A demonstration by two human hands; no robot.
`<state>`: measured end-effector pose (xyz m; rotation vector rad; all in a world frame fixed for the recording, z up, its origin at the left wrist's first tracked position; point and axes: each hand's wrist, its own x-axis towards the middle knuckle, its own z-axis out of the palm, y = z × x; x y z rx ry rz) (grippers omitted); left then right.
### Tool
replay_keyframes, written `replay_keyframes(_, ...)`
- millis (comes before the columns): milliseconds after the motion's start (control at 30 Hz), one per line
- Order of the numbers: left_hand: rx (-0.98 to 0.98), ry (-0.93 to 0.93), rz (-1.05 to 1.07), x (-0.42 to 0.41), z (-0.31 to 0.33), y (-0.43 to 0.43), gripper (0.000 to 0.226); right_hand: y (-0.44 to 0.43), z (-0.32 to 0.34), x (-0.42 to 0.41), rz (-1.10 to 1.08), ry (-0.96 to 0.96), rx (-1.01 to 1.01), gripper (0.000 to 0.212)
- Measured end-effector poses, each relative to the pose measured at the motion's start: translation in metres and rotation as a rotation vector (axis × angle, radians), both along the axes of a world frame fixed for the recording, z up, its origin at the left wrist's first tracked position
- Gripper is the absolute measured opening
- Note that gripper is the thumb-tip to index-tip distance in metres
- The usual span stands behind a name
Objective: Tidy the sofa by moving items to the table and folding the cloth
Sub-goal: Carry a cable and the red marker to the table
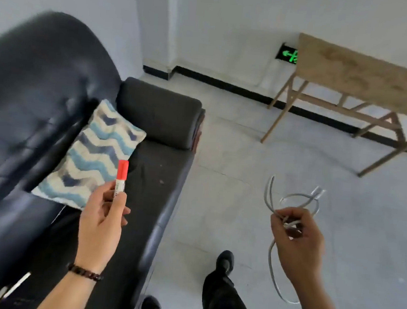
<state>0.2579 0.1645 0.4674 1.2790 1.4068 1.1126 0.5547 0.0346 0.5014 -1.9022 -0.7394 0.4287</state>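
Note:
My left hand (101,219) grips a white marker with a red cap (122,176), held upright over the front of the black sofa (33,80). My right hand (295,239) is closed on a bundle of grey cable (288,205); its loops stick up and one long loop hangs below the hand, over the floor. A blue and white zigzag cloth (95,155) lies spread on the sofa seat against the backrest. The wooden table (364,76) stands at the upper right, well beyond both hands.
A dark grey armrest cushion (159,116) closes the sofa's far end. White objects (14,285) lie on the seat at the bottom left. My legs and black shoes (224,263) stand on the grey tiled floor between sofa and table. A green exit sign (288,54) glows on the wall.

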Motion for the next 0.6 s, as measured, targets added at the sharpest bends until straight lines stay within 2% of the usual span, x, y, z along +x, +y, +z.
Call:
replay_keyframes(133,0.096,0.050,-0.279,0.121,0.022,0.028,0.020,-0.051,0.000,0.080,-0.283,-0.017,0.064,0.030)
replay_keyframes(267,0.161,0.076,-0.458,0.249,0.034,0.046,0.022,-0.078,-0.021,0.164,-0.467,0.025,0.092,0.030)
replay_keyframes(400,0.165,0.067,-0.537,0.364,0.033,0.051,0.023,-0.075,-0.033,0.257,-0.497,0.053,0.121,0.029)
replay_keyframes(600,0.104,0.041,-0.558,0.490,0.043,0.066,0.025,-0.030,-0.008,0.384,-0.415,0.011,0.183,0.024)
